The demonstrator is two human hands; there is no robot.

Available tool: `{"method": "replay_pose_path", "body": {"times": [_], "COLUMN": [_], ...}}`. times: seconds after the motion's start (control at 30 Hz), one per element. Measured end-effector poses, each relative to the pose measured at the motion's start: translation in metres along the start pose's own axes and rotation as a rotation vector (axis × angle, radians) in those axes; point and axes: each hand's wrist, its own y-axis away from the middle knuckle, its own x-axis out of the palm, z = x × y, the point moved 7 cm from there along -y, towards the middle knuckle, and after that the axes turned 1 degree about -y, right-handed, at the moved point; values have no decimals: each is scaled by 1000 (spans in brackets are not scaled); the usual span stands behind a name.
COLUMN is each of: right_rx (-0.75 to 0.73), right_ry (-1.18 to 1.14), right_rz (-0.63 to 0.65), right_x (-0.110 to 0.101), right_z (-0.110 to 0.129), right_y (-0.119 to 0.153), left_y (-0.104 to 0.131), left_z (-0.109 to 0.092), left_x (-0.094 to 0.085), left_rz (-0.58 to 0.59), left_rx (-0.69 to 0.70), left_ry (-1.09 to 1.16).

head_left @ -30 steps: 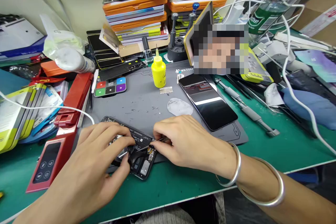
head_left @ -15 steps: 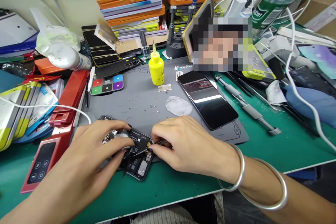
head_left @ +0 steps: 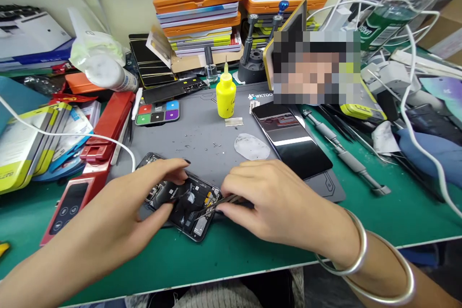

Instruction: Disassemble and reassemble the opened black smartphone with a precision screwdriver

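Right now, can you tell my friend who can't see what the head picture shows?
A person's right hand holds tweezers over an opened phone, with the left hand at its other end. A yellow bottle stands behind.

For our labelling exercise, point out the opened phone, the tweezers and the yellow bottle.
Opened phone (head_left: 184, 202), head view: dark interior.
Tweezers (head_left: 224, 201), head view: slim arms.
Yellow bottle (head_left: 226, 98), head view: main body.

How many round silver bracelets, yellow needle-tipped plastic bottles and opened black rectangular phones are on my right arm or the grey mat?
Round silver bracelets: 2
Yellow needle-tipped plastic bottle: 1
Opened black rectangular phone: 1
Total: 4
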Motion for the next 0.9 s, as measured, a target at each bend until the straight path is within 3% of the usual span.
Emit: {"method": "replay_pose_path", "body": {"times": [0.23, 0.33, 0.43, 0.53, 0.6, 0.9], "right_rx": [-15, 30, 136, 193, 191, 219], "right_ry": [132, 152, 172, 177, 161, 130], "right_rz": [-67, -58, -143, -240, -246, -170], "right_x": [12, 0, -26, -45, -45, -33], "right_z": [4, -7, -23, -30, -30, -30], "right_y": [-2, 0, 5, 8, 8, 3], "left_y": [24, 42, 54, 58, 57, 54], "left_z": [-4, -12, -23, -37, -45, -51], "left_x": [11, 20, 26, 30, 30, 29], "left_rz": [-24, -12, -23, -62, -123, -309], "left_rx": [-59, -19, 84, 215, 255, 182], "left_ry": [-20, -89, -196, -256, -281, -176]}}
